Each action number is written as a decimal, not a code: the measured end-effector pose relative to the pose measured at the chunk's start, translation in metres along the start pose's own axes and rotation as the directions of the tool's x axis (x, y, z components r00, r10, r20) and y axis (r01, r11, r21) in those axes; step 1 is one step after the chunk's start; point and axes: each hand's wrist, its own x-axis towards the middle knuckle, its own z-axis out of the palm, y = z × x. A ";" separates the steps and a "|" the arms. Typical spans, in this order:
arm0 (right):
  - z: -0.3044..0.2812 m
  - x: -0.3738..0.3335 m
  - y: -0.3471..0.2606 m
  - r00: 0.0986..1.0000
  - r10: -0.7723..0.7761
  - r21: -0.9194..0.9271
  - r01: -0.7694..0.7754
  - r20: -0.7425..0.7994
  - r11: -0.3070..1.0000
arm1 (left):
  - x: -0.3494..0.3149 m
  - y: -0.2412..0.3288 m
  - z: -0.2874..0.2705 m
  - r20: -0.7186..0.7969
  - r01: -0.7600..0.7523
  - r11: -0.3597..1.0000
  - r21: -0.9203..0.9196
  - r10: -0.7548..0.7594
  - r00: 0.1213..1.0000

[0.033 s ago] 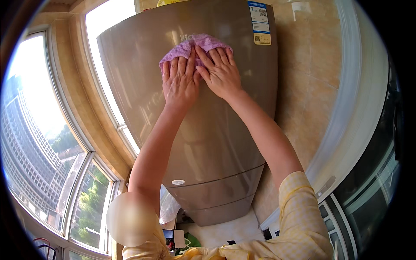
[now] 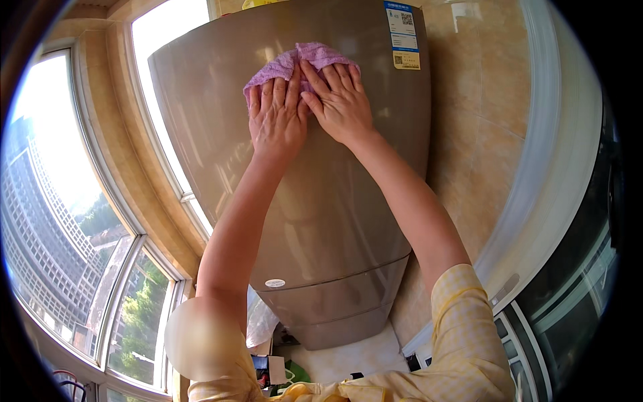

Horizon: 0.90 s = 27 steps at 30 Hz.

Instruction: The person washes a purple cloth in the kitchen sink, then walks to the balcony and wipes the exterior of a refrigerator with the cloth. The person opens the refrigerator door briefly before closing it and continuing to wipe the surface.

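Observation:
A pink-purple cloth (image 2: 315,55) lies flat against the upper door of a tall bronze-coloured refrigerator (image 2: 321,221). Both my hands press on it side by side, fingers pointing up. My left hand (image 2: 274,117) covers the cloth's left part, and my right hand (image 2: 338,100) covers its right part, with the thumbs touching. The cloth's top edge shows above my fingertips. My forearms reach up from the lower edge, the right one in a yellow checked sleeve (image 2: 462,335).
A white label sticker (image 2: 404,33) sits at the refrigerator's top right corner. Large curved windows (image 2: 67,201) stand close on the left, a beige tiled wall (image 2: 482,134) on the right. Small items lie on the floor (image 2: 281,368) by the refrigerator's base.

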 end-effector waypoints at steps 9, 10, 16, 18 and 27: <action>-0.001 -0.156 -0.046 0.959 -0.127 0.114 0.101 0.252 0.988 | -0.159 0.011 -0.006 0.398 -0.130 0.990 -0.049 0.139 0.907; -0.002 -0.189 -0.049 0.945 -0.160 0.123 0.129 0.286 0.984 | -0.189 0.019 -0.004 0.409 -0.167 0.985 -0.046 0.171 0.896; 0.006 -0.207 -0.048 0.935 -0.221 0.105 0.199 0.276 0.974 | -0.207 0.019 -0.007 0.516 -0.126 0.985 -0.117 0.168 0.840; 0.002 -0.157 -0.039 0.944 -0.171 0.083 0.153 0.282 0.985 | -0.150 0.014 -0.013 0.465 -0.096 0.991 -0.098 0.131 0.876; 0.018 0.024 -0.047 0.990 -0.109 0.065 0.115 -0.092 0.991 | -0.009 -0.043 -0.019 0.127 0.043 0.999 0.019 -0.045 0.991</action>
